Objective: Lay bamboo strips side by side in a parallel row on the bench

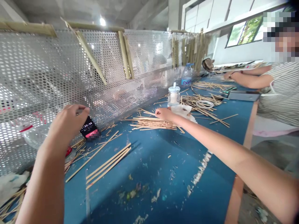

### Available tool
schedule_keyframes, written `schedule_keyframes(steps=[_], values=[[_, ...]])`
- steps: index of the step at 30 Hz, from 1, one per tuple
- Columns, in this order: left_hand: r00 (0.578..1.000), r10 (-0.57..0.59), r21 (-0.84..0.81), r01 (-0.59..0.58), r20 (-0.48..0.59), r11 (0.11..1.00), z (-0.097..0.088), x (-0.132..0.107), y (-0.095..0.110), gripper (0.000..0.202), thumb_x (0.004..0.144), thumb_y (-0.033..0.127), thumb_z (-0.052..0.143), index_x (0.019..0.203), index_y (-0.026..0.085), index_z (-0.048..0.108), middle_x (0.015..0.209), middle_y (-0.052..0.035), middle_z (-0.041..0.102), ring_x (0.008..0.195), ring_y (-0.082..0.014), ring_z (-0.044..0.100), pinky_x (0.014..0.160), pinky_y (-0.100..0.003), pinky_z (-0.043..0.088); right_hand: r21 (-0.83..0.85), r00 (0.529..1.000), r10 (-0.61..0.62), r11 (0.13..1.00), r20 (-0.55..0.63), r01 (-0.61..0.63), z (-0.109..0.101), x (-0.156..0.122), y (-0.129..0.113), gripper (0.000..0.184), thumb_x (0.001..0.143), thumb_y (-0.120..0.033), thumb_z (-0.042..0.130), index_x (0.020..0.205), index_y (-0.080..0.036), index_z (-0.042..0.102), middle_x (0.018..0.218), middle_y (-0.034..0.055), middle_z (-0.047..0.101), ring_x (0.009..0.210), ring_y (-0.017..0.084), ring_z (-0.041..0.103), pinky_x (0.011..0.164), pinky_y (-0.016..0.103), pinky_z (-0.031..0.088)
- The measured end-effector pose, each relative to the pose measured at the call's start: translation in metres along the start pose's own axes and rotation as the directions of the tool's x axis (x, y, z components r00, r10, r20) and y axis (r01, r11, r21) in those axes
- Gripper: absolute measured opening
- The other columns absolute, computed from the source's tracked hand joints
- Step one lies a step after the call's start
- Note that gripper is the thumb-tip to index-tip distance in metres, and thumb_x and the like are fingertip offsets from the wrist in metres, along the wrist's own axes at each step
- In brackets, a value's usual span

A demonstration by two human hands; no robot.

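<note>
My left hand [67,123] is raised at the left, in front of a phone [90,129] that leans by the perforated metal screen. Its fingers are bent, with a gap between thumb and fingers, and I see nothing held. Farther along the table, my right hand [163,114] is closed at the back edge of a pile of thin bamboo strips [154,123]. One strip runs up to its fingers from the left; the fingertips are partly hidden. Three bamboo strips [108,166] lie side by side on the blue table [151,174], nearer to me.
Beyond my right hand stand a lidded cup [174,95] and a water bottle [187,76], beside white tissue [181,109]. More strips [203,104] carry a white ring [205,104]. The perforated screen [140,59] borders the left. A co-worker [277,90] works at far right.
</note>
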State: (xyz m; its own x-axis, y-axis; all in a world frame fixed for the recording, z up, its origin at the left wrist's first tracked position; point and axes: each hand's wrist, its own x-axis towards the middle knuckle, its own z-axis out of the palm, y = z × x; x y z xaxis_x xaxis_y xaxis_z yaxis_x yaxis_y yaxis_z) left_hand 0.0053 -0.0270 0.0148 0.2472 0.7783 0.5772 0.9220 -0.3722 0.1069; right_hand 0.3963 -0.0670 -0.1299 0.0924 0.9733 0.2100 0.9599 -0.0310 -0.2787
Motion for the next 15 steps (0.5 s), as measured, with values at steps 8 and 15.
schedule_keyframes(steps=[8, 15], values=[[0.998, 0.056, -0.036, -0.057, -0.015, 0.998, -0.017, -0.016, 0.031, 0.043, 0.083, 0.056, 0.039, 0.099, 0.027, 0.066, 0.107, -0.0068, 0.067, 0.097, -0.0302, 0.064, 0.094, -0.047, 0.05, 0.041, 0.996, 0.045, 0.998, 0.075, -0.048, -0.023, -0.008, 0.028, 0.019, 0.081, -0.022, 0.05, 0.077, -0.019, 0.069, 0.093, 0.0078, 0.074, 0.081, 0.021, 0.061, 0.073, 0.031, 0.035], [0.98, 0.132, -0.035, -0.128, 0.149, 0.991, -0.027, -0.021, 0.037, 0.046, 0.093, 0.053, 0.035, 0.11, 0.021, 0.063, 0.117, -0.0108, 0.063, 0.107, -0.0295, 0.058, 0.099, -0.047, 0.044, 0.059, 0.997, 0.063, 0.996, 0.04, -0.065, -0.015, -0.03, 0.04, 0.016, 0.082, -0.021, 0.05, 0.077, -0.019, 0.066, 0.081, 0.0049, 0.07, 0.076, 0.019, 0.058, 0.076, 0.03, 0.034]])
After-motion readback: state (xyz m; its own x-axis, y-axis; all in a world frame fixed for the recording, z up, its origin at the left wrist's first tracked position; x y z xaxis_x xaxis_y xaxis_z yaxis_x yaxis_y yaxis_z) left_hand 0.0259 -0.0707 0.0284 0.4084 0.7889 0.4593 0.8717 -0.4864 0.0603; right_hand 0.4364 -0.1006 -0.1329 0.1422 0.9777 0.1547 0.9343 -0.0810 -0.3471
